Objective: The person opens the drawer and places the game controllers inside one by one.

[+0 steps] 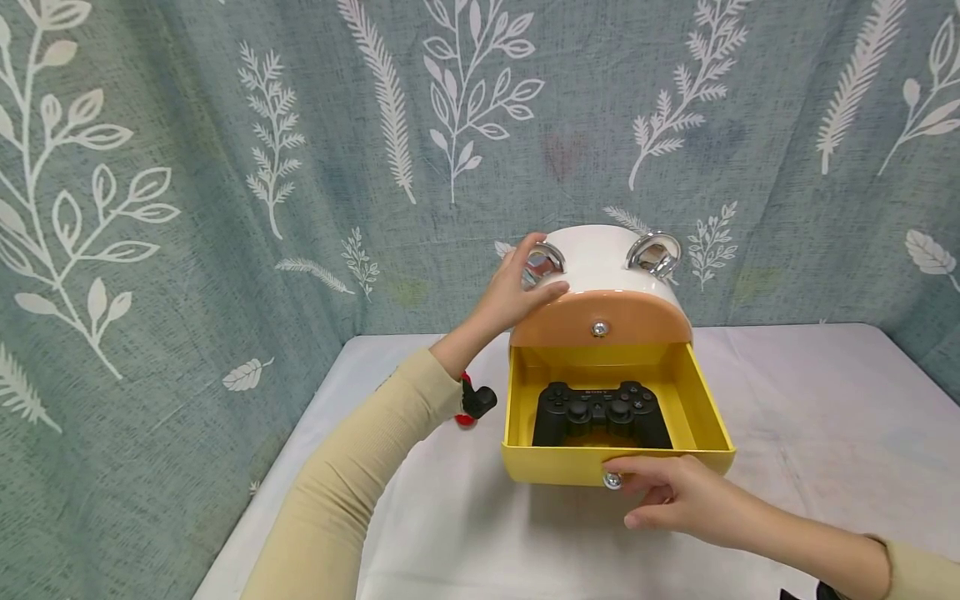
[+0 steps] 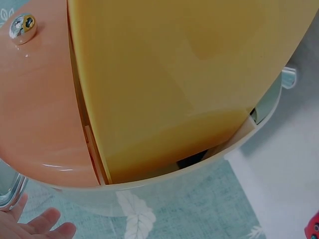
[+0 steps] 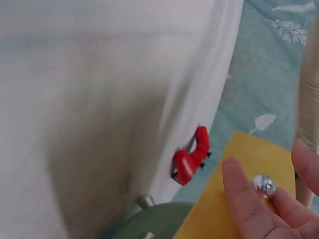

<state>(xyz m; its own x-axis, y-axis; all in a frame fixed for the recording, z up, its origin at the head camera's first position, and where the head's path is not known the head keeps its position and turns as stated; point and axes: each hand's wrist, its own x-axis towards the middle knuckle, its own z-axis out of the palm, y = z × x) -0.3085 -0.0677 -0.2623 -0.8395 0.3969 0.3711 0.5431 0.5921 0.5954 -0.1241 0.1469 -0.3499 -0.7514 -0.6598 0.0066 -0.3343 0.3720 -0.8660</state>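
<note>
A white round-topped box (image 1: 596,250) has an orange front with a knob above a yellow drawer (image 1: 712,412), which is pulled out. Inside the drawer lies a black SONY game controller (image 1: 600,412). My left hand (image 1: 510,287) rests on the box's upper left with fingers spread, by one of its chrome rings (image 1: 551,258). Against the yellow drawer front is my right hand (image 1: 682,496). Two of its fingers lie on either side of the silver drawer knob (image 3: 263,184), and its thumb stands apart from the knob.
Left of the box, a red and black object (image 1: 467,419) lies on the white-covered table (image 1: 420,500), partly behind the left forearm. A black item (image 1: 825,592) shows at the lower right edge. A leaf-patterned curtain (image 1: 315,125) hangs behind the table.
</note>
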